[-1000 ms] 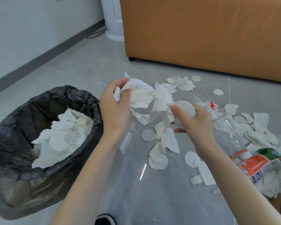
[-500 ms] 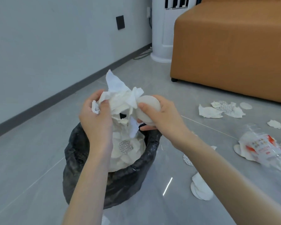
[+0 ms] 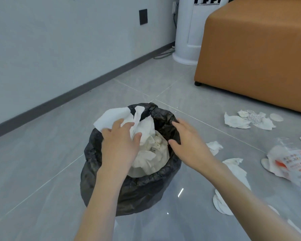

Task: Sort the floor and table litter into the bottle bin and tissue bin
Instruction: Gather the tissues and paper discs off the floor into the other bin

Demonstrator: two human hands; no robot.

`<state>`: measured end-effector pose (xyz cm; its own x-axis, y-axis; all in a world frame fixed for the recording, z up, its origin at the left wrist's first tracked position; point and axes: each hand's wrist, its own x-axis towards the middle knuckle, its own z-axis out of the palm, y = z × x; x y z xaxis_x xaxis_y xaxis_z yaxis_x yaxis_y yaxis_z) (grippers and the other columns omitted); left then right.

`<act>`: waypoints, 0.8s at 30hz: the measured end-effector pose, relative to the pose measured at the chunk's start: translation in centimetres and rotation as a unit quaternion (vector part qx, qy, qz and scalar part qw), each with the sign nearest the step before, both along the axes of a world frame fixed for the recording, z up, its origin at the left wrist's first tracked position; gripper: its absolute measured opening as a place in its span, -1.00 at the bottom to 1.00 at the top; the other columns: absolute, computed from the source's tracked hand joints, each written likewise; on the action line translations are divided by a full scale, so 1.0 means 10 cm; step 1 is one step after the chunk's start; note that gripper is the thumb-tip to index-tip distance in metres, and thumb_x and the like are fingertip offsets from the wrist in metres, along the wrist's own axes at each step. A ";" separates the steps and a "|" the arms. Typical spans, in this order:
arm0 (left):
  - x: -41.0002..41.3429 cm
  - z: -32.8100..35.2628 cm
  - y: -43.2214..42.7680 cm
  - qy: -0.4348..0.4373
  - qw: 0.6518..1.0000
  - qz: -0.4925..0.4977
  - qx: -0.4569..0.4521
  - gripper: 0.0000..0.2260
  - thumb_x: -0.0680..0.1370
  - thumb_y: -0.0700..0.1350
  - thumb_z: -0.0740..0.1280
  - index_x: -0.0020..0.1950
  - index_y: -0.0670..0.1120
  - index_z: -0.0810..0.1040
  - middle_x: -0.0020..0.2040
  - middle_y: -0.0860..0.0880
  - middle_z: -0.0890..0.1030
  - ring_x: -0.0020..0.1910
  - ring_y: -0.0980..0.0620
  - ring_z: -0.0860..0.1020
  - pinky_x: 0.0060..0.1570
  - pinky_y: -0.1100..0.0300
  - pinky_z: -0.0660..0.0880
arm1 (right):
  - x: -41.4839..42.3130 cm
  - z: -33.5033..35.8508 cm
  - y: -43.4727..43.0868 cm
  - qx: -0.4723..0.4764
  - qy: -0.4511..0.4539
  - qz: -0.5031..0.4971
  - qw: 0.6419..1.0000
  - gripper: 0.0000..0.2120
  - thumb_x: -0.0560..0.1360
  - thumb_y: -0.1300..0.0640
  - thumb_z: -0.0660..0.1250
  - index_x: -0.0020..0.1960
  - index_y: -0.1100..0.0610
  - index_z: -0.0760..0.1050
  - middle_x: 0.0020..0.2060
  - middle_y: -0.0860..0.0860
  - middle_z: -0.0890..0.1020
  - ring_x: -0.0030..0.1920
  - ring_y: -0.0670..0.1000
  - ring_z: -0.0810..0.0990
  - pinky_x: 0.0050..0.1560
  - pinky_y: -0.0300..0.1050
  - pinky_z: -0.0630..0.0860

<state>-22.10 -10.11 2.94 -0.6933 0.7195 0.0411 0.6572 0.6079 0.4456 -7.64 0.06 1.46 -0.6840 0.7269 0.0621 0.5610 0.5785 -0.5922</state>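
Nearest, the tissue bin (image 3: 142, 188) stood on the floor (image 3: 42, 171) in its black liner, with both hands over its mouth. The left hand (image 3: 119, 145) lay flat on the heap of tissues (image 3: 151, 153) inside, fingers spread and relaxed, gripping nothing. The right hand (image 3: 188, 140) hovered at the right rim, fingers straight and released, also empty. The load looked dropped but not settled. Beyond the left fingertips a large white sheet (image 3: 111, 117) draped over the far rim, half in and half out. To finish this step well, that sheet probably wanted tucking inward and the heap a gentle downward press. The right hand could steady the rim so the liner did not slip or the bin tip. Pressing too hard risked pushing the liner down off its edge. Farther right, round pads (image 3: 219, 204), loose tissues (image 3: 215, 146) and a crushed clear bottle (image 3: 292, 164) lay on the tiles. More scraps (image 3: 236, 120) sat near the orange sofa (image 3: 259, 58), so much sorting appeared to remain. The bottle bin was not in view.
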 end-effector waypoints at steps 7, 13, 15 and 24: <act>-0.16 -0.07 0.24 0.090 0.968 -0.106 -0.207 -0.25 0.46 0.38 0.17 0.52 0.24 -0.13 0.56 -0.03 -0.19 0.48 -0.33 -0.11 0.44 -0.18 -0.02 | -0.02 -0.32 -0.10 -0.029 -0.018 -0.012 0.999 -0.41 0.64 0.12 0.07 0.57 0.14 -0.14 0.55 -0.05 -0.16 0.54 -0.09 -0.07 0.41 -0.31 0.00; -0.16 -0.52 0.43 -0.042 0.904 -0.200 -0.376 -0.19 0.51 0.24 0.26 0.45 0.30 -0.34 0.49 0.02 -0.44 0.44 -0.39 -0.32 0.42 -0.28 -0.10 | 0.01 -0.34 -0.09 0.020 -0.057 -0.010 0.998 -0.43 0.65 0.08 0.02 0.56 0.15 -0.17 0.55 -0.02 -0.19 0.53 -0.03 0.07 0.35 -0.17 0.28; -0.12 -0.64 0.46 -0.048 0.891 -0.204 -0.404 -0.21 0.54 0.19 0.23 0.45 0.28 -0.37 0.48 0.05 -0.45 0.45 -0.39 -0.31 0.41 -0.27 -0.08 | 0.01 -0.33 -0.09 0.037 -0.079 -0.009 0.996 -0.42 0.65 0.08 0.01 0.56 0.17 -0.18 0.55 0.00 -0.20 0.51 -0.01 0.14 0.25 -0.16 0.39; -0.14 -0.81 0.49 -0.069 0.893 -0.185 -0.404 -0.38 0.60 0.15 0.11 0.47 0.30 -0.27 0.53 0.00 -0.34 0.49 -0.37 -0.15 0.43 -0.31 -0.07 | 0.06 -0.29 -0.06 0.028 -0.088 0.025 0.995 -0.43 0.65 -0.07 -0.08 0.56 0.12 -0.14 0.55 -0.04 -0.19 0.54 -0.02 0.00 0.43 -0.04 0.24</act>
